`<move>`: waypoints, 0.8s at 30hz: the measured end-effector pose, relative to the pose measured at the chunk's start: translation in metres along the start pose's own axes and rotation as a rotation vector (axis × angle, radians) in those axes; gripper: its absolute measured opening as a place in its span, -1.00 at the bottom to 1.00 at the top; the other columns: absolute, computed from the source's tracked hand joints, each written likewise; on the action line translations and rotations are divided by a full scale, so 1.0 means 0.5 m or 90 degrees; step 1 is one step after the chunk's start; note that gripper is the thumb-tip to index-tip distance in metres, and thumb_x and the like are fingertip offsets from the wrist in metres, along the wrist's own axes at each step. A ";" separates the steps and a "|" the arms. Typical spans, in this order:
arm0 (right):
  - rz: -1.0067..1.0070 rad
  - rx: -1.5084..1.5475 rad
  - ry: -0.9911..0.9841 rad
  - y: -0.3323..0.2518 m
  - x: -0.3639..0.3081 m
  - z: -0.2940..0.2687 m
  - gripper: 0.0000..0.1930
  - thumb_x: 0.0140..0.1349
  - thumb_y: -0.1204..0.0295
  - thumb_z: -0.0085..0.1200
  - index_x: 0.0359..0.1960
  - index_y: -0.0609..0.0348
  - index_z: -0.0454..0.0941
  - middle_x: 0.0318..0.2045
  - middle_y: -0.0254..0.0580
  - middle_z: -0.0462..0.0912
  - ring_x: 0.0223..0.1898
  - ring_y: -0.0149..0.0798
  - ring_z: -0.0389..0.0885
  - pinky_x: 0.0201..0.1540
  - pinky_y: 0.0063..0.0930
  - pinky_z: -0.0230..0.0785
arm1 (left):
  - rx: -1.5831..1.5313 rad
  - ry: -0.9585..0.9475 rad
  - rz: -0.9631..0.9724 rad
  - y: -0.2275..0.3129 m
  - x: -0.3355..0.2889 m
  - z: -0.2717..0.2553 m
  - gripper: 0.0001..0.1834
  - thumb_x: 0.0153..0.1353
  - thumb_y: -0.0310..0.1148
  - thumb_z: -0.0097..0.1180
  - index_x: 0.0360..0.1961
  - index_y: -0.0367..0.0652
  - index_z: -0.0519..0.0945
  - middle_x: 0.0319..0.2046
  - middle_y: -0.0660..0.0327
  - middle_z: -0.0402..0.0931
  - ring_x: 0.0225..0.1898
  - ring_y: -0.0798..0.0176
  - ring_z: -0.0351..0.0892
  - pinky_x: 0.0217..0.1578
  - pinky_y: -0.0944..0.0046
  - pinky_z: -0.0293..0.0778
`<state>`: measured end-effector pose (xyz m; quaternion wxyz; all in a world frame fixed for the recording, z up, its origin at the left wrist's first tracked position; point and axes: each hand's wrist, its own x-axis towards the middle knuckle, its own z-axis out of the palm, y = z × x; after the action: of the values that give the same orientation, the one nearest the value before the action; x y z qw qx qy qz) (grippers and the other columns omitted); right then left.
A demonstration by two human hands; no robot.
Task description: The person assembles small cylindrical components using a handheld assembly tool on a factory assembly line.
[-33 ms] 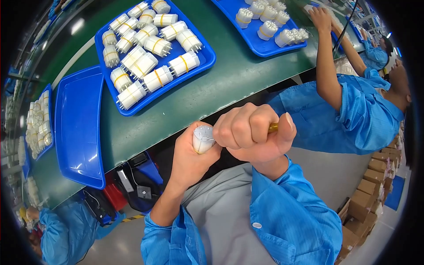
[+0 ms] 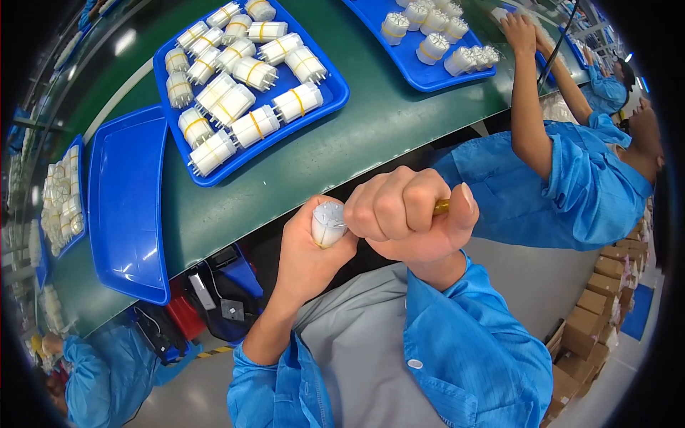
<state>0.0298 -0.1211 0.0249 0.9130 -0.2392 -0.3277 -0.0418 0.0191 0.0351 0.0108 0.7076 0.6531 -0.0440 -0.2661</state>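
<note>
My left hand holds a small white cylindrical part with thin metal pins on its end, close to my chest. My right hand is clenched in a fist around a tool with a yellow handle, whose tip is pressed to the part's pinned end. Both hands are below the near edge of a green conveyor belt. On the belt just above them a blue tray holds several similar white parts with yellow bands.
An empty blue tray lies to the left, beside another tray of parts. A third blue tray sits at the top right. A co-worker in a blue coat reaches onto the belt. Cardboard boxes are stacked at the right.
</note>
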 end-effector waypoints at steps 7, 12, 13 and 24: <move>0.027 -0.033 0.016 0.006 -0.004 0.006 -0.38 0.43 -0.02 -0.24 -0.76 0.06 0.05 -0.79 -0.36 0.13 -0.71 -0.37 -0.04 -0.57 -0.38 -0.12 | 0.167 0.072 0.116 -0.001 0.000 0.008 -0.69 -0.02 -0.55 0.31 -0.22 -0.26 0.51 -0.44 0.22 0.58 -0.41 0.43 0.51 -0.35 0.34 0.48; 0.040 -0.090 0.048 0.013 -0.014 0.017 -0.39 0.44 0.03 -0.22 -0.76 0.07 0.05 -0.79 -0.36 0.12 -0.71 -0.38 -0.03 -0.57 -0.36 -0.13 | 0.273 0.116 0.173 -0.001 -0.001 0.010 -0.67 -0.03 -0.53 0.33 -0.22 -0.28 0.49 -0.47 0.06 0.59 -0.45 0.25 0.62 -0.38 0.26 0.52; 0.053 -0.091 0.058 0.014 -0.015 0.015 -0.40 0.45 0.05 -0.22 -0.76 0.07 0.05 -0.79 -0.36 0.12 -0.71 -0.38 -0.03 -0.56 -0.36 -0.13 | 0.295 0.138 0.166 0.000 -0.002 0.012 -0.66 -0.02 -0.51 0.35 -0.22 -0.28 0.49 -0.48 0.03 0.59 -0.45 0.20 0.64 -0.39 0.24 0.53; -0.020 -0.065 0.027 -0.007 -0.014 0.016 -0.39 0.42 -0.02 -0.26 -0.76 0.06 0.07 -0.81 -0.35 0.15 -0.72 -0.36 -0.03 -0.60 -0.37 -0.11 | 0.149 0.108 0.180 -0.014 -0.005 0.000 -0.64 0.02 -0.58 0.29 -0.17 -0.20 0.44 -0.44 0.35 0.47 -0.44 0.51 0.42 -0.42 0.44 0.41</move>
<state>0.0187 -0.1211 0.0274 0.9055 -0.2795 -0.3097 -0.0778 0.0148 0.0362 0.0049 0.6580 0.7385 -0.1062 -0.1015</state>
